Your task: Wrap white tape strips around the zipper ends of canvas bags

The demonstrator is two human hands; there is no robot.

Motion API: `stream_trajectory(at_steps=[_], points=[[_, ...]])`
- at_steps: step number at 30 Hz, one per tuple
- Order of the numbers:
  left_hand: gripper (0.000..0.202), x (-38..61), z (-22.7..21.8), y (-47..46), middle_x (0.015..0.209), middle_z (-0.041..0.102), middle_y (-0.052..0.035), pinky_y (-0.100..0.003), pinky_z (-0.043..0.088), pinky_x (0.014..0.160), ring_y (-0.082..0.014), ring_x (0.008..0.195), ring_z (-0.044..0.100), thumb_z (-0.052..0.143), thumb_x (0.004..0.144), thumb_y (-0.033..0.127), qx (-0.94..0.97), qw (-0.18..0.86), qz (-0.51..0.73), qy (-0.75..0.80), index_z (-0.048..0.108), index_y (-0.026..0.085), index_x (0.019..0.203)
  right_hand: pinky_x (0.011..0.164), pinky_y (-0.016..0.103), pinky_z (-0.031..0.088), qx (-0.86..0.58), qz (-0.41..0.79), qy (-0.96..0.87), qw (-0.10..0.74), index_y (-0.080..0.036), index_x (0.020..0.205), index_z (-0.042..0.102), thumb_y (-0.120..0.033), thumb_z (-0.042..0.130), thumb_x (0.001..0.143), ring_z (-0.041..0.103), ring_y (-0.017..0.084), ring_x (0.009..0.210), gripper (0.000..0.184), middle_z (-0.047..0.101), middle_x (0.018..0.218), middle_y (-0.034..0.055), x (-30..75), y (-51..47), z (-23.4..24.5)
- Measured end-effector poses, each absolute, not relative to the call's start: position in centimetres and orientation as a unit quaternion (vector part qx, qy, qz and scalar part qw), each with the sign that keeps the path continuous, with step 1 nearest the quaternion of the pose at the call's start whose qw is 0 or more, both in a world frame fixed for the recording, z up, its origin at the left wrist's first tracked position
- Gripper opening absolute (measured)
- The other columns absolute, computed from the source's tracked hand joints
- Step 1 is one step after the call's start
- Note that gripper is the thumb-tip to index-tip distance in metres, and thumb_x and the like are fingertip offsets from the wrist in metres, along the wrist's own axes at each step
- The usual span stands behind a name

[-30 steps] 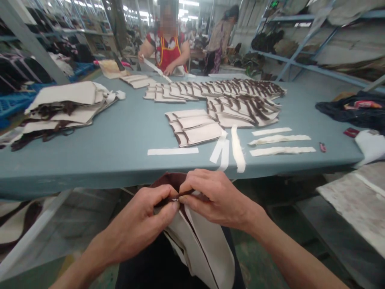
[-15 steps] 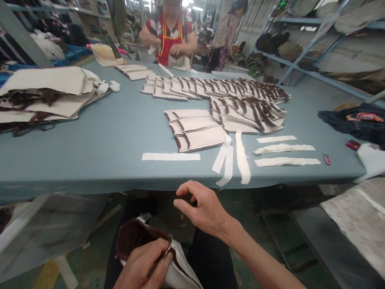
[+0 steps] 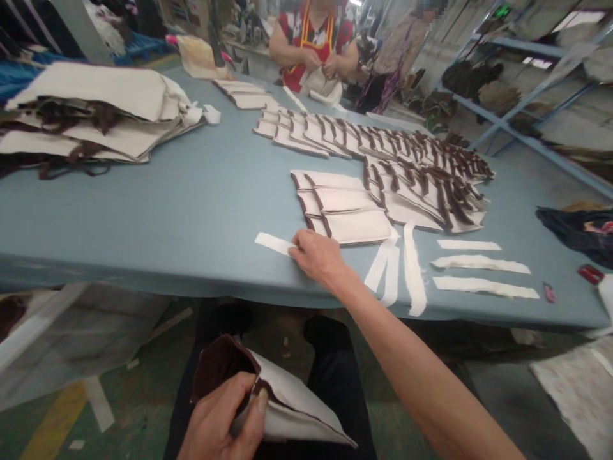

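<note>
My left hand (image 3: 225, 415) pinches the rim of a cream fabric pouch (image 3: 301, 396) held over my lap. The pouch's brown inside (image 3: 220, 367) shows at its mouth, and its pointed end lies toward the right. My right hand (image 3: 318, 255) reaches over the table's near edge, its thumb and fingertips closed on the right part of a white strip (image 3: 271, 241) lying there. The hand covers the rest of that strip. Just beyond it is a small overlapping stack of cream pieces with brown edges (image 3: 357, 227).
Several loose white strips (image 3: 469, 245) lie to the right on the blue-grey table (image 3: 191, 211). Rows of cream and brown pieces (image 3: 421, 191) stretch behind. A tall cream pile (image 3: 96, 96) stands at left. Across the table, a person in a red apron (image 3: 318, 54) handles a pale piece.
My right hand has moved from above my lap forward onto the table and closed on the white strip. My left hand keeps hold of the pouch. The view has shifted.
</note>
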State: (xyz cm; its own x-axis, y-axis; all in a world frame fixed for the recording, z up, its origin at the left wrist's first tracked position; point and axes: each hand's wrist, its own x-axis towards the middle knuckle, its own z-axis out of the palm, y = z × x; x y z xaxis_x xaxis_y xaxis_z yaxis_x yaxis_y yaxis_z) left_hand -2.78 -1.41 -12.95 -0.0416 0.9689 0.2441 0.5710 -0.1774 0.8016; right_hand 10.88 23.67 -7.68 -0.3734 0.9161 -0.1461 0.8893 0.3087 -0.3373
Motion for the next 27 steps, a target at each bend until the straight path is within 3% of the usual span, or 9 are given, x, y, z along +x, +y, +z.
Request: stream_trajectory(at_steps=[4,6,10,14,16,18,21,23,27], points=[[0.015,-3.5,-12.4,-1.0,0.064,0.07,0.007,-0.014,0.051,0.053,-0.0091,0.049,0.066,0.057,0.097,0.022,0.623,0.2,0.429,0.622,0.067,0.023,0.086,0.094,0.041,0.049,-0.556,0.272,-0.779,0.097,-0.018,0.089,0.062,-0.018,0.057,0.097,0.068,0.03,0.111,0.009,0.074,0.113,0.0153,11.3,23.6,-7.7],[0.013,-3.9,-11.8,-0.7,0.062,0.069,0.0079,-0.015,0.048,0.048,-0.0091,0.047,0.065,0.057,0.096,0.023,0.614,0.21,0.435,0.624,0.066,0.023,0.086,0.081,0.034,0.051,-0.547,0.347,-0.747,0.15,-0.02,0.083,0.058,-0.02,0.058,0.096,0.069,0.023,0.093,0.013,0.075,0.099,0.0102,11.8,23.2,-7.6],[0.006,-4.2,-11.0,-0.7,0.063,0.07,0.0079,-0.017,0.048,0.048,-0.0111,0.048,0.066,0.059,0.095,0.027,0.578,0.255,0.447,0.633,0.062,0.023,0.099,0.052,0.023,0.045,-0.5,0.524,-0.632,0.275,-0.022,0.086,0.053,-0.048,0.053,0.099,0.052,0.009,0.055,0.029,0.072,0.088,0.0018,13.3,21.1,-7.0],[0.024,-3.5,-10.0,-1.1,0.075,0.073,0.0034,-0.02,0.048,0.054,-0.0138,0.059,0.066,0.058,0.097,0.035,0.528,0.339,0.457,0.631,0.063,0.021,0.116,0.048,0.019,0.047,-0.442,0.636,-0.504,0.382,-0.024,0.085,0.049,-0.074,0.071,0.077,0.053,0.007,0.055,0.055,0.06,0.074,-0.0064,14.9,17.4,-6.0],[0.027,-2.5,-9.2,-0.8,0.073,0.067,0.0021,-0.022,0.045,0.057,-0.0144,0.063,0.062,0.059,0.095,0.039,0.529,0.398,0.424,0.618,0.07,0.019,0.109,0.048,0.017,0.05,-0.419,0.667,-0.455,0.414,-0.024,0.081,0.046,-0.073,0.079,0.07,0.053,0.007,0.055,0.06,0.05,0.066,-0.0102,15.6,15.2,-5.3],[0.033,-0.9,-8.7,-0.1,0.064,0.052,0.0048,-0.022,0.039,0.055,-0.0128,0.058,0.052,0.062,0.092,0.043,0.537,0.482,0.374,0.583,0.075,0.016,0.108,0.05,0.015,0.051,-0.388,0.708,-0.39,0.443,-0.024,0.079,0.047,-0.064,0.087,0.07,0.054,0.006,0.055,0.057,0.047,0.064,-0.0113,16.2,12.9,-4.6],[0.057,1.9,-8.6,1.2,0.062,0.038,0.0089,-0.021,0.028,0.05,-0.0101,0.054,0.035,0.069,0.087,0.049,0.511,0.615,0.344,0.493,0.069,0.012,0.132,0.051,0.014,0.053,-0.347,0.745,-0.298,0.485,-0.022,0.079,0.055,-0.05,0.092,0.073,0.057,0.006,0.057,0.047,0.05,0.064,-0.0106,17.4,9.5,-4.4],[0.067,3.6,-8.8,1.6,0.064,0.044,0.0076,-0.021,0.031,0.051,-0.0102,0.055,0.037,0.073,0.085,0.054,0.473,0.653,0.382,0.451,0.065,0.013,0.138,0.051,0.016,0.052,-0.351,0.731,-0.29,0.508,-0.021,0.076,0.058,-0.051,0.089,0.077,0.055,0.007,0.055,0.043,0.051,0.063,-0.0091,18.2,7.3,-5.1],[0.074,5.9,-9.0,1.2,0.075,0.068,-0.0032,-0.024,0.046,0.058,-0.0153,0.064,0.056,0.076,0.078,0.072,0.401,0.667,0.449,0.439,0.074,0.012,0.121,0.054,0.021,0.048,-0.381,0.693,-0.311,0.526,-0.02,0.066,0.056,-0.059,0.073,0.091,0.05,0.01,0.055,0.049,0.051,0.059,-0.005,19.9,3.5,-7.2]])
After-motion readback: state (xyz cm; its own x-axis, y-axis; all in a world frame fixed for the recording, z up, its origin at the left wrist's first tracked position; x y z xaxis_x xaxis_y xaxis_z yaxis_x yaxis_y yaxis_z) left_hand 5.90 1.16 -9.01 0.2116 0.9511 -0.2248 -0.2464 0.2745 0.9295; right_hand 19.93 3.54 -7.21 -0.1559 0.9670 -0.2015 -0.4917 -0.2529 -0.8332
